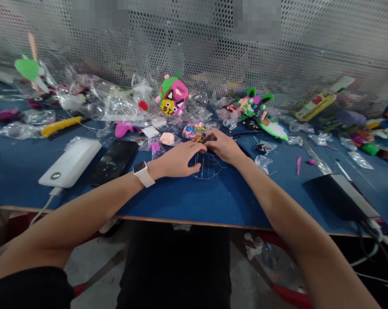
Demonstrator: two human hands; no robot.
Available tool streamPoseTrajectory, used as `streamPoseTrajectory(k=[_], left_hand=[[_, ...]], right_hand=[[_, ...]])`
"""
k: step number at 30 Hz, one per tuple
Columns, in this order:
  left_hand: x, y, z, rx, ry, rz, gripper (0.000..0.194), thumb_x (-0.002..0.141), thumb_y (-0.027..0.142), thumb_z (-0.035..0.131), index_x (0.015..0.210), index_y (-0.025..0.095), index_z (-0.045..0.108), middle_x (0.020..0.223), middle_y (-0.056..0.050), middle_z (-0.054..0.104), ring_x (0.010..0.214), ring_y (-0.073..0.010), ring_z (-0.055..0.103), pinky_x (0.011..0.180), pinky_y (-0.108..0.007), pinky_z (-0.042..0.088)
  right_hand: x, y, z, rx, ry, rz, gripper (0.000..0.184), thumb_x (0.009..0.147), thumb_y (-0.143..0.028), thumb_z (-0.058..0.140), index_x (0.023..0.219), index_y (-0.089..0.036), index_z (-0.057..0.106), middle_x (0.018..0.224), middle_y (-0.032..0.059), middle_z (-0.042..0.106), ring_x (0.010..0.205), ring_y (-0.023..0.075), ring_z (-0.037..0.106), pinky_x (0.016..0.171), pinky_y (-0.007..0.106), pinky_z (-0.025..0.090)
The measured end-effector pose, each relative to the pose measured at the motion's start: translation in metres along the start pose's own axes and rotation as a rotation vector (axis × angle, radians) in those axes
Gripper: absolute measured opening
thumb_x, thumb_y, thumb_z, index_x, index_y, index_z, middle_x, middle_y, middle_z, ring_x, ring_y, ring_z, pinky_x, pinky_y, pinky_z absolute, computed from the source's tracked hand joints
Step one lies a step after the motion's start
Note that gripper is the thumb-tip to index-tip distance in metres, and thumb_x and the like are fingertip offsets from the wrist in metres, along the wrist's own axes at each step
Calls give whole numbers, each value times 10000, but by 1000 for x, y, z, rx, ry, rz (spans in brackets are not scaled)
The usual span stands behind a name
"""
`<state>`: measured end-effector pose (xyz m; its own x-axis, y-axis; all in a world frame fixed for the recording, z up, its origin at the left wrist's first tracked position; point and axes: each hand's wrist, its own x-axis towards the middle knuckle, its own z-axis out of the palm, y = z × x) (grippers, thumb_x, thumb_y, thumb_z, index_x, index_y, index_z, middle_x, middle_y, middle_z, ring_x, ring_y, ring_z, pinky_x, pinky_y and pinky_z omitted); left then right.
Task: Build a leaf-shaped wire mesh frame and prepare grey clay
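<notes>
My left hand [183,159] rests low over the blue table, its fingers stretched forward and its thumb apart from them. The fingers of my right hand [224,146] are bent, with the tips meeting beside my left fingertips. What they pinch is too small and covered to make out. Just beyond the fingertips lies a small multicoloured clay piece [190,131]. Below my hands, thin pale lines form a rounded outline with a grid inside [210,168] on the table; whether drawn or wire, I cannot tell. A lump of pale pink clay [167,138] sits near my left knuckles.
A white power bank [71,162] with a cable and a black phone [114,162] lie left; a dark power bank [345,197] lies right. Behind are a round clay cat face [173,96], a yellow cutter [61,126], another clay figure [253,105] and plastic wrappers against a perforated metal panel [197,47].
</notes>
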<state>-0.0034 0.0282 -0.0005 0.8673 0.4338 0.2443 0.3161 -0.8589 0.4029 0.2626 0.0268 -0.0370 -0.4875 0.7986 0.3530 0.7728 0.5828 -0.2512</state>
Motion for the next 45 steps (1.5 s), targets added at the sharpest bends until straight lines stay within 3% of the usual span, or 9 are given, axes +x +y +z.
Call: streamPoseTrajectory(k=[4, 9, 13, 18, 27, 31, 35, 38, 45], left_hand=[[-1, -8, -4, 70, -21, 84, 384, 970, 187, 532, 1322, 194, 684, 1355, -112, 747, 1308, -280, 660, 1205, -497, 450], [-3, -16, -11, 148, 14, 145, 405, 995, 128, 496, 1320, 217, 720, 1346, -77, 764, 1350, -264, 624, 1289, -516, 361], [-3, -16, -14, 173, 16, 145, 420, 994, 111, 498, 1341, 208, 715, 1342, -95, 760, 1386, -271, 608, 1299, -521, 346], [-3, -14, -13, 131, 5, 103, 405, 960, 91, 523, 1332, 170, 659, 1318, -138, 739, 1315, -283, 648, 1200, -485, 454], [-17, -6, 5, -107, 130, -29, 310, 1099, 341, 500, 1366, 205, 580, 1340, -134, 729, 1291, -287, 656, 1152, -507, 503], [-19, 0, 4, -90, 93, 17, 478, 1018, 396, 684, 1443, 223, 552, 1343, -131, 728, 1319, -316, 635, 1220, -536, 444], [-20, -3, -3, -94, -14, 130, 602, 1000, 426, 759, 1529, 250, 529, 1376, -111, 733, 1371, -322, 597, 1310, -566, 329], [-20, -6, -10, -112, -119, 194, 646, 989, 441, 795, 1559, 273, 542, 1346, -98, 753, 1364, -315, 598, 1320, -564, 318], [-20, -8, -9, -63, -103, 206, 478, 959, 415, 831, 1393, 261, 704, 1333, -133, 760, 1410, -323, 594, 1343, -597, 313]], right_hand=[[-4, 0, -8, 38, 68, -40, 290, 1083, -223, 540, 1079, -288, 823, 1398, 91, 732, 1196, 251, 694, 1022, 457, 588], [-13, -9, -26, 143, 258, -81, 245, 1087, -277, 596, 1085, -353, 829, 1198, 20, 845, 1224, 262, 733, 1129, 543, 551], [-21, -31, -40, 174, 384, -55, 236, 1080, -283, 616, 1107, -367, 835, 1107, 22, 850, 1126, 256, 762, 1044, 509, 581], [-21, -51, -39, 165, 231, -131, 284, 1090, -244, 583, 1138, -376, 830, 1075, 28, 823, 1038, 231, 736, 954, 452, 563], [-43, -78, -9, 55, 152, -470, 391, 1035, -48, 487, 1157, -332, 727, 1060, 15, 768, 1085, 196, 711, 1131, 487, 526], [-48, -78, -17, 14, 231, -346, 281, 1023, -91, 520, 1102, -288, 703, 904, 35, 719, 849, 206, 675, 833, 395, 594], [-45, -68, -16, -83, 262, 37, 134, 1045, -256, 600, 1075, -239, 729, 873, 60, 727, 725, 200, 671, 605, 356, 511], [-43, -61, -10, -103, 187, 195, 178, 1044, -339, 645, 1081, -218, 770, 964, 79, 780, 751, 204, 729, 576, 353, 506], [-40, -62, -8, 29, 128, 276, 167, 997, -322, 696, 1099, -228, 790, 1107, 93, 823, 910, 263, 783, 749, 421, 602]])
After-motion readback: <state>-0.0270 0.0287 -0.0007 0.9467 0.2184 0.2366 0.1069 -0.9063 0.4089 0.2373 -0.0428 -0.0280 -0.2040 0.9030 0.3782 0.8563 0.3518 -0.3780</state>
